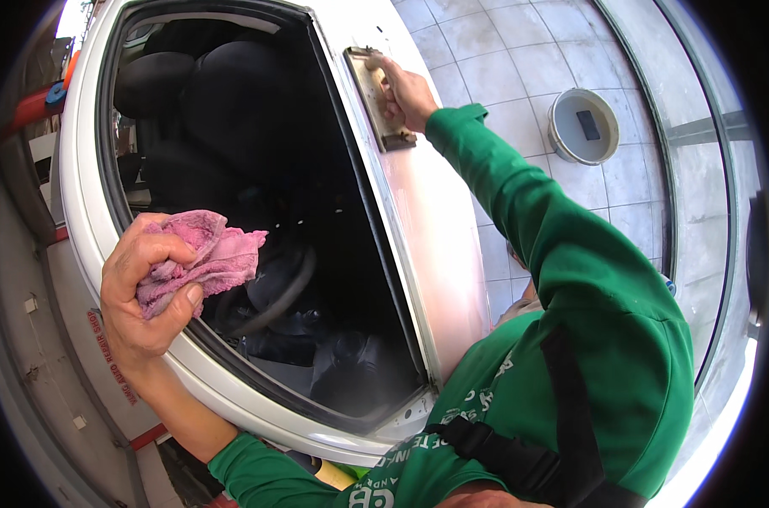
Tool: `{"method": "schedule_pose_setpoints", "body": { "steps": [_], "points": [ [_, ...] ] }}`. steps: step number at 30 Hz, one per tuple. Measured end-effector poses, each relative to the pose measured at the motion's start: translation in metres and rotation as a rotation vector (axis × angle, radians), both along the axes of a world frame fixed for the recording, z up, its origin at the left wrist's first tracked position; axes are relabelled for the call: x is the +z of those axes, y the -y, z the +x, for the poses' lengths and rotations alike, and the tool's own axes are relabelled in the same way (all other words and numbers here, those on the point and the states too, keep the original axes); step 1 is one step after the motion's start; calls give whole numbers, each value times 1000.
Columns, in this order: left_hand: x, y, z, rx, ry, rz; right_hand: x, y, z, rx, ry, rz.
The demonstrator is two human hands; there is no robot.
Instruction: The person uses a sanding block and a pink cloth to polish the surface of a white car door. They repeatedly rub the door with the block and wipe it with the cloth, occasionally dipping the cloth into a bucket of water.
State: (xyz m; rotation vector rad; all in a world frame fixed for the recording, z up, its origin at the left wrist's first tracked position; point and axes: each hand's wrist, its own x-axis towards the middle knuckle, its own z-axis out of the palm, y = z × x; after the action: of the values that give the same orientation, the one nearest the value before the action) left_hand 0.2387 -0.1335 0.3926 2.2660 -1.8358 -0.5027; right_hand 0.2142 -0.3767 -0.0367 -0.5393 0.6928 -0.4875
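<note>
A crumpled pink cloth [206, 262] is bunched in my left hand [143, 284], fingers wrapped round it, in front of the car's window frame. Whether that hand rests on the frame I cannot tell. With my arm stretched far out, my right hand [408, 97] grips a long, flat hand sanding block [372, 106]. The block lies along the upper edge of the white car door [439, 254], just below the window opening. Part of the door's surface has a dull pinkish tint.
Through the car window, dark seats [232, 102] and a steering wheel [287, 288] show. On the tiled floor [503, 76] to the right stands a bucket [583, 154] of greyish liquid with a dark rectangular piece [587, 125] in it. A glass partition [697, 102] runs along the far right.
</note>
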Motion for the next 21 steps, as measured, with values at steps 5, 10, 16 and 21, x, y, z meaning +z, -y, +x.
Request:
{"method": "schedule_pose_setpoints", "body": {
  "steps": [5,10,16,21],
  "points": [
    [1,5,-1,-101,32,-1,-4,-124,-122,79,-152,-18],
    [2,9,0,-62,1,56,-42,-61,-76,36,-206,-251],
    [-1,6,0,-18,6,54,-34,-50,-64,63,-131,-95],
    [-1,6,3,-65,8,88,-8,-123,-123,95,-198,-180]
  ]
}}
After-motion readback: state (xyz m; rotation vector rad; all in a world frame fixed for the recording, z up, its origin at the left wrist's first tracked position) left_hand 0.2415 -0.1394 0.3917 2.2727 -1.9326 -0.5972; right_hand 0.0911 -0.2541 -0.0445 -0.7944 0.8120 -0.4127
